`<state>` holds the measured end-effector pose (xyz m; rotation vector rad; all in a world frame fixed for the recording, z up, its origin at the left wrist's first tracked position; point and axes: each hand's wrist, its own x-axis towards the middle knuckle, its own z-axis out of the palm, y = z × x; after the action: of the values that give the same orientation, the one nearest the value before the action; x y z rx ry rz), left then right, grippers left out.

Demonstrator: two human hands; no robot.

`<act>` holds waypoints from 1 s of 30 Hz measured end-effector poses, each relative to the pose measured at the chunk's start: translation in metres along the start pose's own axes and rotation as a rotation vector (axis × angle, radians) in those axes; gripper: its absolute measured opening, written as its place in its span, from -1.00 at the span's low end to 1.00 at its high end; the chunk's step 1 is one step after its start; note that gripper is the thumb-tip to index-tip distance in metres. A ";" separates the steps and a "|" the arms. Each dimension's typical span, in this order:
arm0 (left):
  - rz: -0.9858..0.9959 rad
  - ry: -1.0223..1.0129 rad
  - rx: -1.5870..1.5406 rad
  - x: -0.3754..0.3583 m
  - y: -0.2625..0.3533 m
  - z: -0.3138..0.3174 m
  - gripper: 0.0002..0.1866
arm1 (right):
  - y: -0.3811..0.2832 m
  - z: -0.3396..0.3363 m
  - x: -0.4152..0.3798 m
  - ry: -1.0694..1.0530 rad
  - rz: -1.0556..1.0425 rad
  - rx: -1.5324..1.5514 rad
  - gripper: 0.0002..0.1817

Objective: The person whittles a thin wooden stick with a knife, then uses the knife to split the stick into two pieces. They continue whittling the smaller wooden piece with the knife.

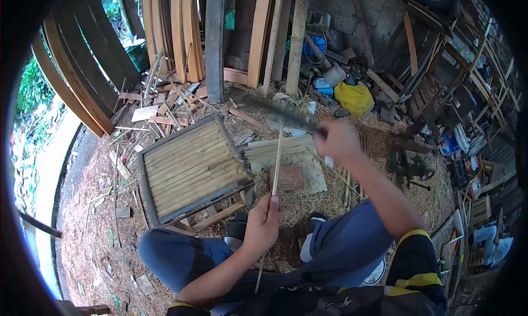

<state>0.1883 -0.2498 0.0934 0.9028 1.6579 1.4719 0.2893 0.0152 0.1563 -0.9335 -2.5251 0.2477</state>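
Note:
My left hand (262,226) is closed around a thin pale wooden strip (278,165), thumb pressed along it. The strip stands steeply between my knees, its lower end reaching down past my wrist. In my right hand (340,142) is the handle of a machete (291,119), its dark blade blurred by motion. The blade points left and overlaps the upper part of the strip in this view. Under the strip, a reddish-brown board (288,178) lies on a pale sheet (317,179), with a bundle of thin strips (278,149) just beyond.
Left of my hands stands a low slatted bamboo panel (190,167) in a dark frame. Wood shavings and offcuts (165,115) litter the ground. Tall planks (181,35) lean at the back. A yellow bag (354,98) and scrap wood pile up at the right, near a metal vise-like tool (412,168).

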 end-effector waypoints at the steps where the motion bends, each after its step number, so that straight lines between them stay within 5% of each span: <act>1: 0.017 -0.005 0.061 -0.004 -0.001 0.002 -0.62 | 0.007 -0.011 0.012 0.049 0.248 0.105 -0.68; 5: 0.069 -0.023 -0.115 -0.004 0.000 0.005 -0.65 | 0.029 -0.015 -0.001 0.129 0.216 0.102 -0.67; 10: -0.180 -0.047 -0.454 0.007 0.011 -0.015 -0.66 | -0.034 -0.002 -0.043 -0.020 -0.216 0.092 -0.71; 14: -0.096 -0.060 -0.369 0.000 0.003 -0.007 -0.65 | -0.041 0.013 -0.048 -0.137 -0.438 -0.070 -0.74; 17: -0.074 -0.063 -0.265 -0.009 -0.004 -0.003 -0.66 | -0.011 0.018 -0.024 -0.015 -0.279 0.006 -0.76; 19: -0.092 -0.072 -0.234 -0.017 -0.006 0.003 -0.66 | 0.009 0.006 0.006 0.074 0.128 0.133 -0.78; 22: 0.066 -0.097 -0.227 -0.022 -0.005 0.009 -0.69 | 0.019 -0.021 0.008 0.096 0.179 0.056 -0.67; 25: -0.165 -0.073 -0.426 -0.010 0.001 -0.003 -0.71 | -0.008 -0.007 -0.024 0.070 0.039 0.199 -0.71; 30: -0.179 -0.113 -0.508 -0.011 0.016 -0.007 -0.72 | -0.044 0.009 -0.054 -0.028 -0.445 0.104 -0.73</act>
<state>0.1882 -0.2615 0.1108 0.5288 1.1663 1.5796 0.2962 -0.0533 0.1440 -0.3150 -2.6347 0.2495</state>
